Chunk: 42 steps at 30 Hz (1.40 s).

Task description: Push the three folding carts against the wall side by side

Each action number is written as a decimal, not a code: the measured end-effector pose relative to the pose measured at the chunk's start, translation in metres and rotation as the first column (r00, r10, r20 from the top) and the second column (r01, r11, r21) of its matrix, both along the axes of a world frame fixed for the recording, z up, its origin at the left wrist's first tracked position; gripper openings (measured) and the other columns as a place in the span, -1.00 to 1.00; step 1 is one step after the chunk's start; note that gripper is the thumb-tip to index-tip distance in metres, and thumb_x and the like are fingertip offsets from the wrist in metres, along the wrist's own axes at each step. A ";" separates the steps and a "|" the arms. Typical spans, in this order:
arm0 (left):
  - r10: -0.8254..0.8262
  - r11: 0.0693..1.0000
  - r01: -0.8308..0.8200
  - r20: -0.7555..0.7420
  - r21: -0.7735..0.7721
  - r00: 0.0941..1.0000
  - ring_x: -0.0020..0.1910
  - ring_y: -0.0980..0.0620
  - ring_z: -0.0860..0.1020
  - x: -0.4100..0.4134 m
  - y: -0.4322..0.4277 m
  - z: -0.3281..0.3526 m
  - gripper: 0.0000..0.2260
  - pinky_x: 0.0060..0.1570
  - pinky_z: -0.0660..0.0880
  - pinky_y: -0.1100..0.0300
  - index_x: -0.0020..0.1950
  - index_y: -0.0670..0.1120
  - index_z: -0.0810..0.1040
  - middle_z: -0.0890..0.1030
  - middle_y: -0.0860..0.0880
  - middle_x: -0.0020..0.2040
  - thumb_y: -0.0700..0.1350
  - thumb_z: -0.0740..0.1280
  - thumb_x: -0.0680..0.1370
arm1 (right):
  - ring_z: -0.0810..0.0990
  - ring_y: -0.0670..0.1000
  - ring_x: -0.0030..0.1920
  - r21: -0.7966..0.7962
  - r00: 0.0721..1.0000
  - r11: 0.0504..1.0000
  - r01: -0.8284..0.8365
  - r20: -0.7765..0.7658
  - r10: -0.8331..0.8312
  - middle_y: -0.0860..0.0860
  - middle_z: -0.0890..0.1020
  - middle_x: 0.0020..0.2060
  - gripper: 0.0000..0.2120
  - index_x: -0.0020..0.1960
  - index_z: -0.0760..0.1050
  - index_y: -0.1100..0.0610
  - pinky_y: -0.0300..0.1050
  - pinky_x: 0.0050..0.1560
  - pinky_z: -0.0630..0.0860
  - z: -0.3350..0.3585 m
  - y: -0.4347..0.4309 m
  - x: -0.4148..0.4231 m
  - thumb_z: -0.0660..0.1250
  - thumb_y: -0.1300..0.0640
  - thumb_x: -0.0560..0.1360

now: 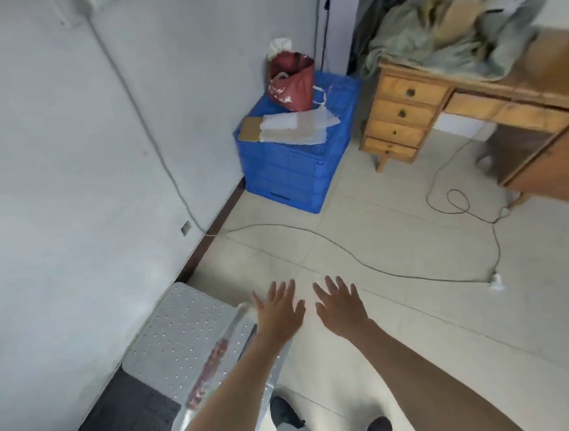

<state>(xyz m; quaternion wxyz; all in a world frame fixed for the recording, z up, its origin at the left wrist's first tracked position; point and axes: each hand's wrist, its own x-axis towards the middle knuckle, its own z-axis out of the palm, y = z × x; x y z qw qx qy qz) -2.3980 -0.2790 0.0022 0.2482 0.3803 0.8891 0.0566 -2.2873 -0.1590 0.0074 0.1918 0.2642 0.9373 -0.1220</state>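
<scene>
Pale floor tiles (pixel 406 325) meet a grey-white wall (pixel 48 167) on the left, with a dark skirting strip where the two join. Seen from above, a person's bare arms reach forward over the floor. The left hand (pixel 279 310) and the right hand (pixel 341 308) float side by side, palms down, fingers straight and spread, gripping nothing.

Two folding carts lie low at the bottom left, both along the wall. The grey cart (pixel 180 334) has a dotted flat deck, and its silver handle (pixel 219 355) is folded down across it. The left forearm passes above the handle. Just behind the grey cart, nearer the viewer, is a black cart (pixel 119 425), its deck touching or almost touching the grey one.

Farther along the wall, in the corner, stands a blue crate (pixel 293 170) with a red bag (pixel 292 80) and flat cardboard on top. To its right is a wooden desk (pixel 404 112) with four small drawers, heaped with crumpled clothes (pixel 433 40). A thin dark cable (pixel 348 254) snakes over the tiles from the wall toward the desk. Dark shoes (pixel 285 413) show at the bottom edge.
</scene>
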 end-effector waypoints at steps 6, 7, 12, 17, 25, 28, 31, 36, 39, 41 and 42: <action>-0.392 0.920 0.392 0.019 0.001 0.920 0.58 -0.02 -0.04 0.137 0.121 0.004 -0.46 0.47 -0.25 -0.29 0.59 0.01 -0.02 0.11 -0.01 0.59 0.13 0.00 0.64 | -0.03 0.19 0.55 -0.031 0.906 0.906 0.422 0.052 -0.420 0.10 0.04 0.57 -0.49 0.55 0.00 -0.01 0.25 0.49 -0.02 0.004 0.074 0.177 -0.02 -0.06 0.63; -0.442 0.897 0.442 0.023 -0.008 0.897 0.58 -0.01 -0.04 0.165 0.138 0.005 -0.46 0.47 -0.24 -0.28 0.59 0.01 -0.02 0.10 -0.01 0.59 0.12 0.00 0.64 | -0.04 0.18 0.55 -0.050 0.874 0.873 0.486 0.059 -0.483 0.09 0.03 0.57 -0.50 0.55 0.00 -0.02 0.25 0.50 -0.03 0.003 0.082 0.211 -0.03 -0.05 0.64; -0.633 0.774 0.633 -0.007 0.003 0.774 0.58 -0.01 -0.01 0.298 0.206 0.012 -0.49 0.47 -0.19 -0.28 0.59 0.01 0.01 0.14 0.00 0.58 0.06 0.02 0.65 | -0.05 0.17 0.55 -0.086 0.686 0.681 0.727 0.121 -0.717 0.07 0.03 0.56 -0.50 0.55 -0.01 -0.02 0.24 0.50 -0.02 -0.007 0.107 0.382 -0.05 -0.03 0.64; -0.765 0.642 0.766 -0.044 0.023 0.643 0.56 -0.02 0.06 0.409 0.251 0.011 -0.50 0.47 -0.10 -0.32 0.56 -0.02 0.10 0.25 0.01 0.52 0.01 0.08 0.63 | -0.06 0.17 0.55 -0.076 0.498 0.492 0.867 0.134 -0.857 0.07 0.02 0.56 -0.51 0.55 0.00 -0.01 0.24 0.49 -0.02 -0.005 0.119 0.519 -0.04 -0.01 0.64; -0.949 0.310 0.951 -0.068 -0.021 0.308 0.57 0.01 0.04 0.584 0.323 0.015 -0.52 0.48 -0.16 -0.26 0.56 -0.02 0.12 0.21 0.00 0.56 -0.04 0.07 0.64 | -0.06 0.18 0.55 -0.110 0.156 0.152 0.982 0.034 -0.987 0.09 0.00 0.57 -0.51 0.55 0.01 -0.01 0.24 0.50 -0.02 0.006 0.118 0.684 -0.02 0.01 0.63; -0.983 0.163 0.987 -0.081 0.006 0.163 0.57 0.05 0.06 0.653 0.347 0.014 -0.54 0.50 -0.15 -0.22 0.55 -0.01 0.17 0.22 0.03 0.55 -0.07 0.06 0.64 | -0.06 0.18 0.55 -0.119 0.058 0.054 0.991 0.031 -0.998 0.09 0.00 0.57 -0.51 0.55 0.00 0.00 0.25 0.50 -0.01 0.000 0.112 0.737 -0.02 0.01 0.64; -0.995 0.047 0.999 -0.092 0.024 0.049 0.56 0.06 0.08 0.727 0.370 0.010 -0.55 0.50 -0.16 -0.20 0.54 -0.01 0.21 0.25 0.03 0.54 -0.09 0.08 0.63 | -0.06 0.19 0.55 -0.123 -0.036 -0.040 0.992 0.036 -0.999 0.09 0.01 0.56 -0.51 0.55 0.00 0.01 0.26 0.49 -0.01 -0.005 0.115 0.792 -0.02 0.01 0.64; -0.991 -0.120 0.993 -0.063 0.016 -0.119 0.56 0.05 0.06 0.862 0.409 0.003 -0.53 0.50 -0.14 -0.22 0.54 0.00 0.18 0.23 0.02 0.55 -0.10 0.07 0.62 | -0.06 0.19 0.55 -0.106 -0.194 -0.196 0.975 0.028 -0.981 0.09 0.01 0.56 -0.51 0.54 0.00 0.00 0.25 0.49 0.00 -0.003 0.136 0.900 -0.01 0.01 0.63; -0.976 -0.216 0.976 -0.021 0.001 -0.216 0.58 0.02 -0.01 0.956 0.426 0.006 -0.50 0.49 -0.18 -0.23 0.57 0.00 0.08 0.15 0.00 0.58 -0.08 0.05 0.61 | -0.05 0.19 0.55 -0.099 -0.327 -0.326 0.940 -0.001 -0.945 0.10 0.01 0.56 -0.48 0.55 -0.03 0.01 0.25 0.49 0.02 0.007 0.146 0.972 0.00 -0.02 0.63; -0.952 -0.304 0.953 -0.037 0.006 -0.304 0.58 0.00 -0.04 1.022 0.437 0.015 -0.49 0.49 -0.19 -0.25 0.58 -0.01 0.03 0.10 0.00 0.59 -0.07 0.05 0.63 | -0.04 0.19 0.55 -0.087 -0.430 -0.425 0.901 -0.040 -0.902 0.10 0.03 0.56 -0.47 0.55 -0.02 0.00 0.24 0.49 0.03 0.014 0.150 1.022 0.02 -0.04 0.62; -0.936 -0.348 0.937 -0.044 0.002 -0.348 0.58 -0.01 -0.04 1.056 0.440 0.021 -0.48 0.49 -0.20 -0.26 0.58 -0.02 0.02 0.09 0.00 0.59 -0.06 0.05 0.63 | -0.03 0.19 0.54 -0.082 -0.473 -0.468 0.880 -0.054 -0.879 0.10 0.04 0.56 -0.46 0.55 -0.01 0.00 0.25 0.49 0.03 0.019 0.149 1.045 0.04 -0.05 0.62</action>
